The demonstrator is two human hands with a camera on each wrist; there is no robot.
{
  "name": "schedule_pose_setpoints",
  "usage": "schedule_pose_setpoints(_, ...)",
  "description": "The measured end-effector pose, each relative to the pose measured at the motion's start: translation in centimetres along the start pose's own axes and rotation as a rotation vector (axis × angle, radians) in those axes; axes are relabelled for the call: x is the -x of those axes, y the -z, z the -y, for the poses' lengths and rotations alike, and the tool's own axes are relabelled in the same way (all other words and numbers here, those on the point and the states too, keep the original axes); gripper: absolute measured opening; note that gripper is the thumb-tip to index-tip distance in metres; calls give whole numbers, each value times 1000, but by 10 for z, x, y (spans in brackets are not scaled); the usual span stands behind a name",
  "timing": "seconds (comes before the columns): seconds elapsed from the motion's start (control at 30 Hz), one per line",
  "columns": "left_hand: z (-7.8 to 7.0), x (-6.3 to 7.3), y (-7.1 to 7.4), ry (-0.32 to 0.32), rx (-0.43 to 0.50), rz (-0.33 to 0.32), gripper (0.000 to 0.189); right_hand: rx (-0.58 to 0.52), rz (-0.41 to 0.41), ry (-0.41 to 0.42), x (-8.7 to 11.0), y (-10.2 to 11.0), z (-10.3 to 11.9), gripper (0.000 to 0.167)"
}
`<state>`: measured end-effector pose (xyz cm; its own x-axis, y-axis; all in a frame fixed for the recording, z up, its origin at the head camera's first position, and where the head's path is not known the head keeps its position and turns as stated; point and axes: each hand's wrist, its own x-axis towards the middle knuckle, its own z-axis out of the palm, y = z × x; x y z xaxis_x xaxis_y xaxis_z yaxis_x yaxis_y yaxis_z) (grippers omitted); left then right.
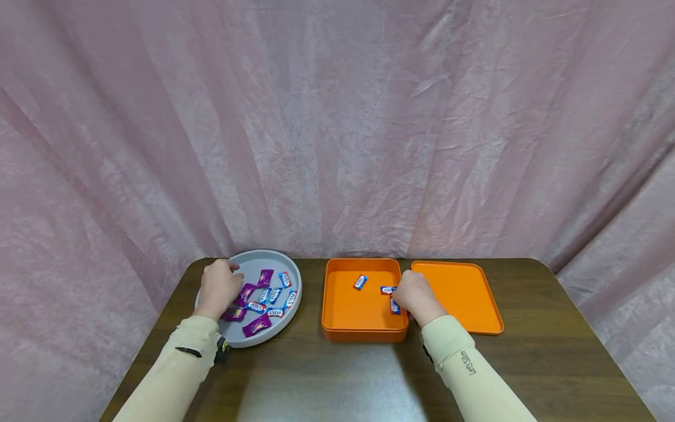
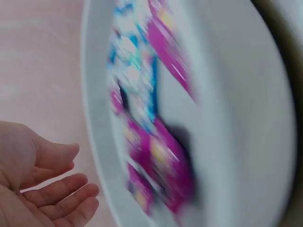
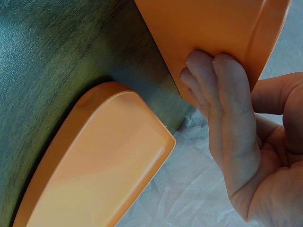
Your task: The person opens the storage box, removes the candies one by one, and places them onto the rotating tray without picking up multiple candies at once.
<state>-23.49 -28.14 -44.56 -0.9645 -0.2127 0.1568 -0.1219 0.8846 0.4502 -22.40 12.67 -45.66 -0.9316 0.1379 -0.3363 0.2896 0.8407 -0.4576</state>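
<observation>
My left hand [image 1: 217,288] is over the left part of a round grey plate [image 1: 295,275] that bears several purple-wrapped candies [image 1: 256,325] and several small blue-and-white wrapped candies [image 1: 255,306]. The left wrist view shows its fingers [image 2: 75,182] loosely bent beside the plate's rim, with nothing between them. At the right edge of an orange box [image 1: 348,316] is my right hand [image 1: 416,293]. Small blue-wrapped candies [image 1: 395,305] lie by its fingertips inside the box. In the right wrist view its outer fingers [image 3: 232,99] are fairly straight, and they hide the thumb and index tips.
Another blue-wrapped candy [image 1: 361,282] lies farther left in the box. To the right is a flat orange lid [image 1: 464,293], partly behind the right forearm. Everything stands on a brown wooden table [image 1: 538,351]. A pink curtain [image 1: 337,129] hangs behind the table's far edge.
</observation>
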Motion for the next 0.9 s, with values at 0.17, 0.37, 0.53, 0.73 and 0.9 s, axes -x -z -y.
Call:
schedule_pose_setpoints(0.17,-46,4,-4,-123,68,-54,33,15,-10,17,1,0,0,32)
schedule_pose_setpoints(0.37,-98,10,-18,-222,108,-103,36,15,-2,18,0,-2,-1,35)
schedule_pose_setpoints(0.53,-143,19,-32,-297,149,-93,39,8,-8,-4,-2,-2,-2,35)
schedule_pose_setpoints(0.73,-186,33,-50,-345,148,-64,41,10,-5,2,-1,-1,-1,33)
schedule_pose_setpoints(0.9,-207,40,-66,-372,125,0,40,11,-8,5,0,0,0,32)
